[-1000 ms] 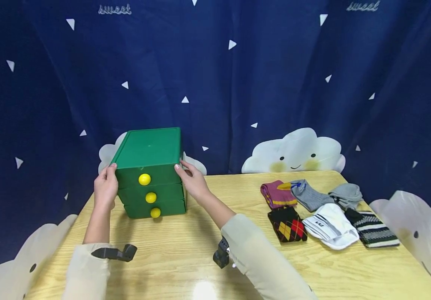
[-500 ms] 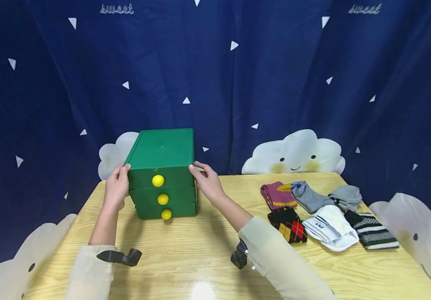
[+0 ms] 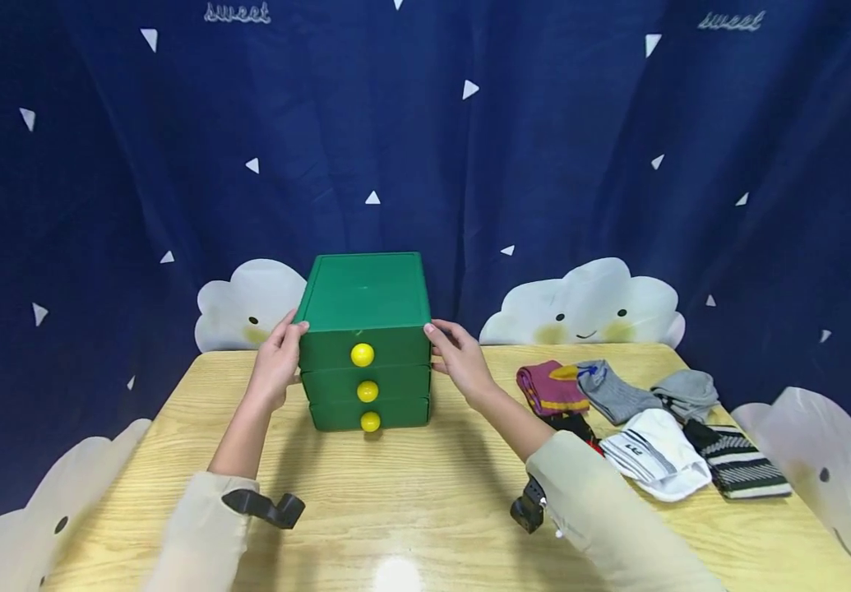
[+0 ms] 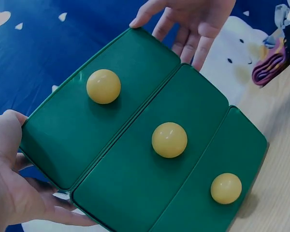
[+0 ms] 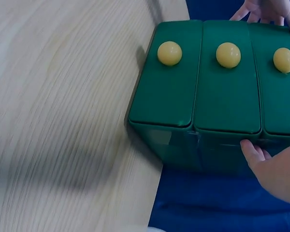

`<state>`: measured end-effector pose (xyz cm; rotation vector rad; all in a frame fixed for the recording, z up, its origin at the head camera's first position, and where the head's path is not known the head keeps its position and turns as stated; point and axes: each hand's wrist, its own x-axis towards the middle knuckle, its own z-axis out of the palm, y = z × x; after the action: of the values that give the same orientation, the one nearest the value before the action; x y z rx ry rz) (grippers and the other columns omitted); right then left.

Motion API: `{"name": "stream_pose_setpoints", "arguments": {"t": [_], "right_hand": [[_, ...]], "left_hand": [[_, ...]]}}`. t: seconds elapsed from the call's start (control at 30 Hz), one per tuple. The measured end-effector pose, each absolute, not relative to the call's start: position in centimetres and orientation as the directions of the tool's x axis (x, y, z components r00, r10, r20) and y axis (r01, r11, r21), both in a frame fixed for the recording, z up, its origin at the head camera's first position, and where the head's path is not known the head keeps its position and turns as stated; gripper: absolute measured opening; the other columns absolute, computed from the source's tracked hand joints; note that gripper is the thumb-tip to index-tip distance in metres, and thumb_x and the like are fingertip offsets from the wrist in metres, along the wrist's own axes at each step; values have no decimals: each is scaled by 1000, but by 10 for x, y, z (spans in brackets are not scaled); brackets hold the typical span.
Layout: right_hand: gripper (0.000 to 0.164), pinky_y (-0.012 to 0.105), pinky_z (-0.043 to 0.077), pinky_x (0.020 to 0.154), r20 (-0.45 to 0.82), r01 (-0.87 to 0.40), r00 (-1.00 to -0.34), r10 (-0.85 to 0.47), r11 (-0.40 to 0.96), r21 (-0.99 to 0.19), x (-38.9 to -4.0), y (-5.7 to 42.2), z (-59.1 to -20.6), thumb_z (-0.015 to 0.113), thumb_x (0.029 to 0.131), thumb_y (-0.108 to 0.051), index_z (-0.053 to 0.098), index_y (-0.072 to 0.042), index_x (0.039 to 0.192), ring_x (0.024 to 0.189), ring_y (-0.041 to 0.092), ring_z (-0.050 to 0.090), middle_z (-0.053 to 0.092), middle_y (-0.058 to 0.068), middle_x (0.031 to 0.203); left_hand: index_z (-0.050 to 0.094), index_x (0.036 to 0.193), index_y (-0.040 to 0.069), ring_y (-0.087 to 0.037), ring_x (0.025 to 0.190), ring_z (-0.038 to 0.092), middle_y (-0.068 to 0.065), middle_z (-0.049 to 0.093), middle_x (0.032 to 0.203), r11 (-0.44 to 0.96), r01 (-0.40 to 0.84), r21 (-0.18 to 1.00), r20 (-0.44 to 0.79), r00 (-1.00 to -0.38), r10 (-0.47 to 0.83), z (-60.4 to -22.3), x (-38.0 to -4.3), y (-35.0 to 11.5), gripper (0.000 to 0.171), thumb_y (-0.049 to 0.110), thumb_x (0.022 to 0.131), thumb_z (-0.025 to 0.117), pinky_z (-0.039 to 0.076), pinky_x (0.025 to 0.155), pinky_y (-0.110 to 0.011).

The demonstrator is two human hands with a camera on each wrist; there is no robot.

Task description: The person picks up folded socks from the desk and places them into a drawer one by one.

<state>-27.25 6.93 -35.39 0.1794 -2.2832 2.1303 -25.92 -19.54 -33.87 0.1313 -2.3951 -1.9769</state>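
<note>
A green drawer unit (image 3: 366, 292) with three stacked drawers and round yellow knobs (image 3: 363, 355) stands toward the back of the table, its drawers closed. My left hand (image 3: 277, 359) holds its left side, thumb at the upper front corner and the other fingers along the side wall. Opposite it, my right hand (image 3: 462, 366) holds the right side the same way, thumb at the front corner. In the left wrist view the drawer fronts (image 4: 130, 179) look tilted, with the left hand (image 4: 19, 186) at the lower left. The right wrist view shows the right thumb (image 5: 251, 152) against the side wall.
Folded socks lie on the right of the wooden table (image 3: 395, 510): a maroon pair (image 3: 549, 388), grey pairs (image 3: 613, 396), a white pair (image 3: 658, 456) and a black striped pair (image 3: 743, 464). My right forearm partly covers a black patterned pair (image 3: 571, 424). A blue curtain (image 3: 425, 148) hangs behind.
Both hands have shifted the drawer unit to the right along the table, from the left side toward the middle, and its front has turned to face me more squarely. The socks stayed put.
</note>
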Motion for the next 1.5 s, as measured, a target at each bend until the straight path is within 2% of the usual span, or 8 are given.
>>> {"name": "stream_pose_setpoints", "arguments": {"t": [0.2,0.5,1.03,1.2,1.4,1.5], "right_hand": [[48,49,47,94,77,-82,-994,-73,69,-994,-272,96,-354,51,95,-36,47,-9,134,112,30,54,52,17,127],[50,47,48,95,52,-55,-998,-35,78,-995,-270,124,-350,47,96,-37,44,-8,138,111,28,53,51,20,128],[57,48,45,97,62,-74,-995,-83,154,-985,-267,159,-347,45,96,-43,39,-6,140,118,36,50,48,25,132],[58,48,46,97,71,-81,-996,-58,207,-975,-265,166,-346,46,95,-47,40,-9,139,119,35,50,49,22,132],[51,40,52,88,170,-160,-985,20,252,-955,-264,167,-349,54,92,-42,48,-10,133,112,31,56,57,19,121],[45,29,51,82,242,-208,-967,74,312,-927,-261,168,-351,58,91,-38,52,-11,127,100,19,59,61,14,112]], "left_hand": [[16,150,32,-37,140,24,-11,14,157,154,-31,988,-27,-999,-25,-338,-263,-174,57,38,97,35,34,98,-65],[15,150,32,-38,140,23,-10,17,156,121,-20,992,-26,-999,45,-340,-270,-147,58,38,96,37,36,95,-67],[23,147,32,-36,139,26,-9,27,152,82,-16,997,-22,-997,71,-339,-275,-122,56,37,95,42,37,91,-68],[22,147,33,-36,139,26,-9,27,151,96,-16,995,-25,-996,89,-340,-275,-117,56,39,95,42,36,92,-68],[20,147,32,-36,140,25,-10,25,152,112,-17,994,-27,-995,96,-342,-276,-120,56,41,96,41,37,91,-69],[18,148,32,-36,140,23,-10,23,153,119,-13,993,-27,-993,113,-342,-277,-120,58,43,96,41,37,91,-69]]}}
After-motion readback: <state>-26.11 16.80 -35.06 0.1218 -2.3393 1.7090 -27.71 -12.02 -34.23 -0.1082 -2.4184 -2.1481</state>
